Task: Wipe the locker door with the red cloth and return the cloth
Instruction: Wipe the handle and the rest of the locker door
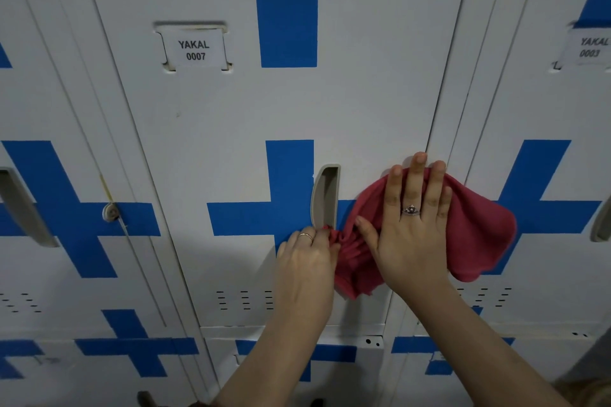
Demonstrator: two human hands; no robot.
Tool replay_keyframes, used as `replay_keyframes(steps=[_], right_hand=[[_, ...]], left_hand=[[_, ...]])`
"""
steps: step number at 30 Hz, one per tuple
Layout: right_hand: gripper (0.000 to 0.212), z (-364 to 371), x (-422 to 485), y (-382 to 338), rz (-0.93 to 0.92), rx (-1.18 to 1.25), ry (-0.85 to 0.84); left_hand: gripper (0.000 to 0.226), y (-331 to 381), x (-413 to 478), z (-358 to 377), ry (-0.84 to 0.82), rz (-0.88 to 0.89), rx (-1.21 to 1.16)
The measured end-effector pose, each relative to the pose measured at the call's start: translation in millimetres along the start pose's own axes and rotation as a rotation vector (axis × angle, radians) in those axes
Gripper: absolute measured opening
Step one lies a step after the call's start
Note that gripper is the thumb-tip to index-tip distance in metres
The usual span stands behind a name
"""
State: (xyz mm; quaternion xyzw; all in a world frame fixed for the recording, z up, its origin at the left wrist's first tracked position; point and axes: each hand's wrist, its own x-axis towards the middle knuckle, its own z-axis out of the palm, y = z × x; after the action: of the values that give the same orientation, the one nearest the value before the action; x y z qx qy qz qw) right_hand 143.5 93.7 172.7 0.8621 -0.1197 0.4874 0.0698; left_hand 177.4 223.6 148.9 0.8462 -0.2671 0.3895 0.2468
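Note:
The locker door [231, 116] is white with blue cross stripes and a label reading YAKAL 0007. A red cloth [479, 231] lies spread against the door's lower right, just right of the recessed grey handle [325, 198]. My right hand [413, 228] presses flat on the cloth with fingers spread, a ring on one finger. My left hand [304, 264] pinches the cloth's bunched left corner below the handle.
Neighbouring lockers flank the door: one at left with a small latch [110, 211] and handle [23, 208], one at right labelled YAKAL 0003 [591, 47]. Vent slots [244, 300] run along the door's bottom. Lower lockers sit underneath.

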Motion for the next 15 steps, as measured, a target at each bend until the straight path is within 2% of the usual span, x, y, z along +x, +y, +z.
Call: replay_keyframes(steps=[7,11,13,15], right_hand=[[0.082,0.7,0.2,0.3,-0.003,-0.003,0.002],[0.081,-0.2,-0.3,0.4,-0.003,-0.012,-0.002],[0.08,0.3,-0.9,0.7,-0.008,-0.013,-0.003],[0.079,0.7,-1.3,1.1,-0.01,-0.005,0.002]], left_hand=[[0.028,1.0,-4.4,-1.4,0.046,0.006,0.016],[0.016,-2.0,-7.7,-0.2,0.098,0.02,-0.001],[0.028,-1.2,-14.2,-1.6,0.116,0.014,-0.045],[0.031,-0.7,-19.5,-3.0,0.151,0.027,-0.122]])
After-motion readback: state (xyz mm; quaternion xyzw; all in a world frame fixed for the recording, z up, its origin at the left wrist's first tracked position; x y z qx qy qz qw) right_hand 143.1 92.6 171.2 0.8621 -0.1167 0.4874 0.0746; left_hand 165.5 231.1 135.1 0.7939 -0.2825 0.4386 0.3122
